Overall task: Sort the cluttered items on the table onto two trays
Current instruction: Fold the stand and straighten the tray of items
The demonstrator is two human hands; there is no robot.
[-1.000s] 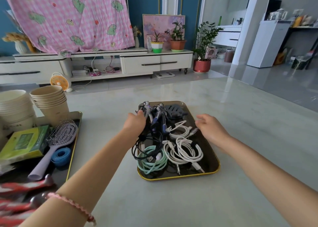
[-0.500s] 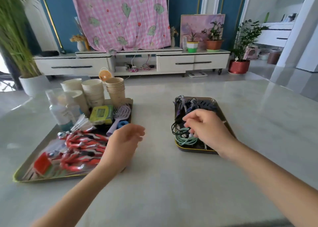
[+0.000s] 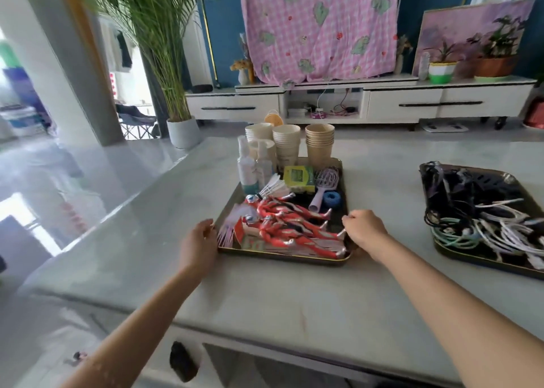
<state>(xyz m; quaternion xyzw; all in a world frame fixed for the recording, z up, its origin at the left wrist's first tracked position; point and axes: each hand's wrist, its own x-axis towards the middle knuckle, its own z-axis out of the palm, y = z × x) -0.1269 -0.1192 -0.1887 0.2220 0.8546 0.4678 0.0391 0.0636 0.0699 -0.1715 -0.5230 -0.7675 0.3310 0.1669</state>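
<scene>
Left hand (image 3: pixel 200 240): fingers curl against the near-left rim of the left tray (image 3: pixel 282 256) and hold it. A second ago it was down among the cords (image 3: pixel 500 228) on the right tray (image 3: pixel 477 261).
Right hand (image 3: pixel 365 230): knuckles bent, fingertips hooked on the near-right rim of the same tray. Half a second ago it hung over the cords.
Thumbs: hidden, so I cannot tell whether either reaches under the rim.
Head view: it has swung left. The left tray now sits centre and the right tray is cut by the right edge.
Left tray load: red toy figures (image 3: pixel 288 222) at the near end, then a shuttlecock (image 3: pixel 273 189), hairbrush (image 3: pixel 325 181), green box (image 3: pixel 297 178) and blue roll (image 3: pixel 332 199). Spray bottles (image 3: pixel 245 169) and paper cups (image 3: pixel 319 143) stand at the far end.
Right tray: rests on the table (image 3: pixel 294 299), well apart from both hands, with no hand on it.
Meaning for the task: the sorting looks finished, since every item in view lies on one tray or the other. The two-sided hold suggests the left tray is about to be straightened, slid or lifted.
Risk: the cup stacks are tall and upright, so a tilt could topple them.
</scene>
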